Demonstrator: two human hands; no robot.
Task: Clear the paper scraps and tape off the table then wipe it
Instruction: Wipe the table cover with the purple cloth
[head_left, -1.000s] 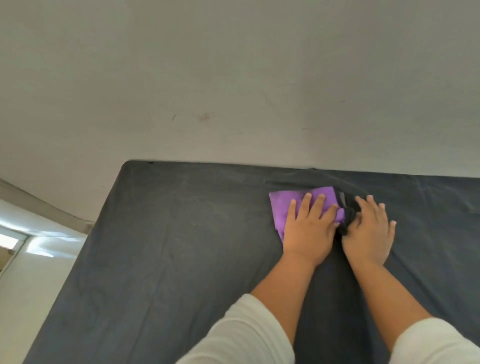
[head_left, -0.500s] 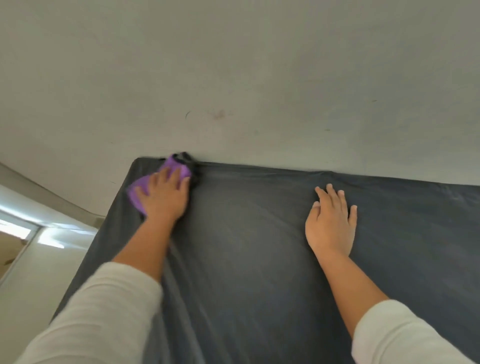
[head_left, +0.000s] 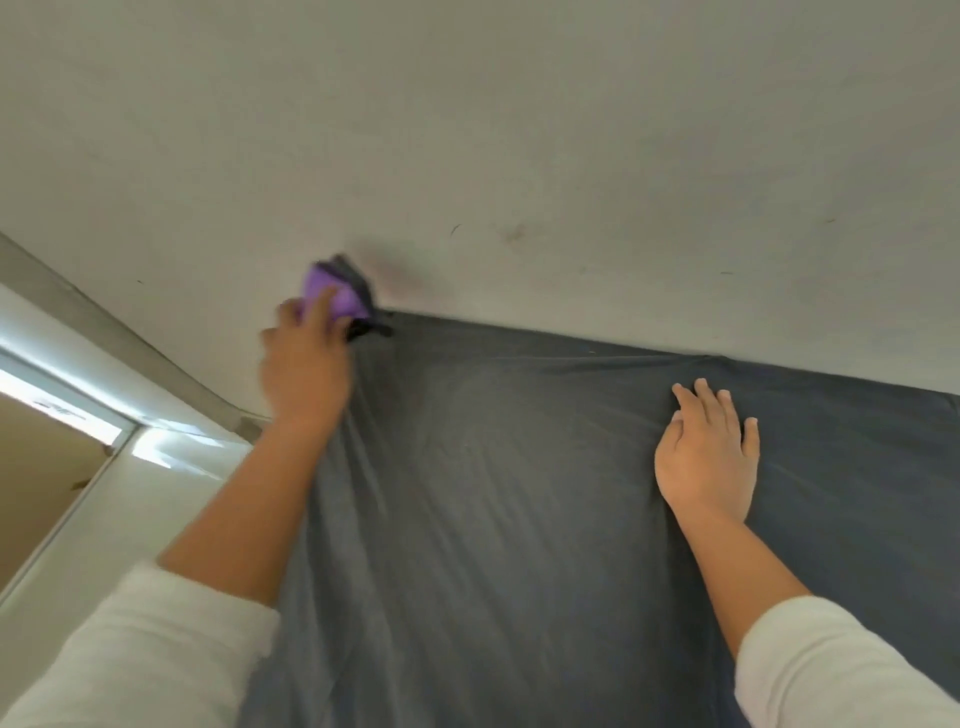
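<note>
A dark grey cloth-covered table fills the lower view. At its far left corner my left hand presses a purple wiping cloth with fairly straight fingers; the cloth bunches up against the wall. The hand is blurred. A small black piece sticks out at the cloth's lower right edge; what it is cannot be told. My right hand lies flat on the table cover to the right, fingers spread, holding nothing. The cover is wrinkled between the two hands.
A pale wall with a few faint marks runs directly along the table's far edge. Left of the table, a white door frame and a pale lower surface show beyond the table's left edge.
My left hand swept the purple cloth from the table's middle to the far left corner, and the cloth now rides up the wall. My right hand stayed flat on the cover.
</note>
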